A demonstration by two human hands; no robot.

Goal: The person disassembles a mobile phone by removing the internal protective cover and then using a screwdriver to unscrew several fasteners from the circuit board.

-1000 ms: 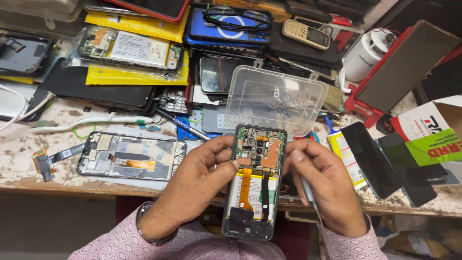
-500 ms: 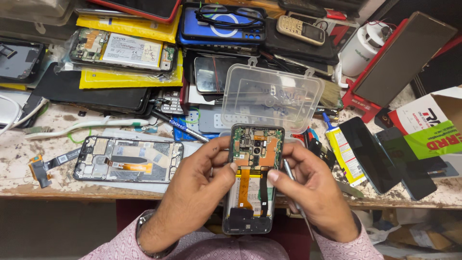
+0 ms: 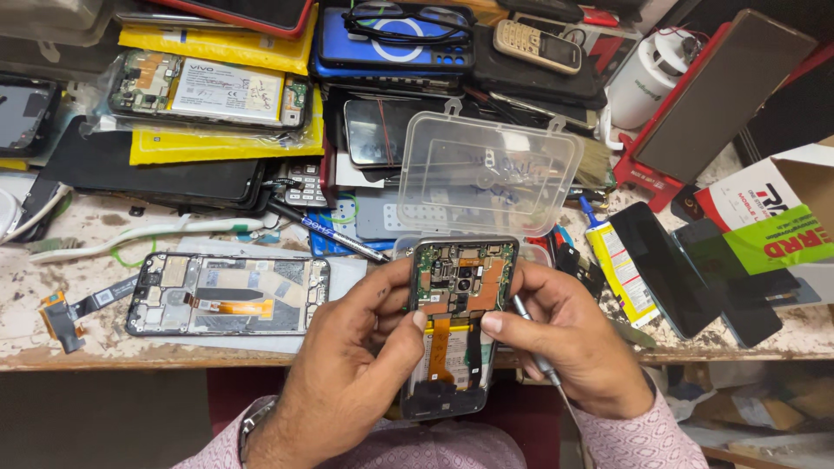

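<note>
At the front edge of the stained, cluttered counter (image 3: 104,343), towards its left end, lies one gutted black phone frame with an orange flex strip (image 3: 228,294), flat on a pale sheet. Just right of it, held out over the front edge above the lap, is one opened smartphone with green circuit board, copper shield and orange ribbon cable (image 3: 456,321), back cover off, top end pointing at the counter.

The left hand (image 3: 347,373) wraps its left side, thumb pressed on the board near the ribbon. The right hand (image 3: 573,343) clamps the right side, thumb tip meeting the other at the phone's middle, with one slim grey metal screwdriver (image 3: 534,343) tucked along the palm (so that grip is doing two jobs).

Risks, as I judge them: the thumbs could crease or tear the ribbon if they push hard, and the phone hangs off the counter, so a slip would drop it. The tucked screwdriver could scrape the board.

Behind the phone sits one clear plastic parts box with its lid up (image 3: 486,169). Farther right lie one yellow-and-white glue tube (image 3: 618,274) and two dark glass screen panels (image 3: 665,265).
</note>
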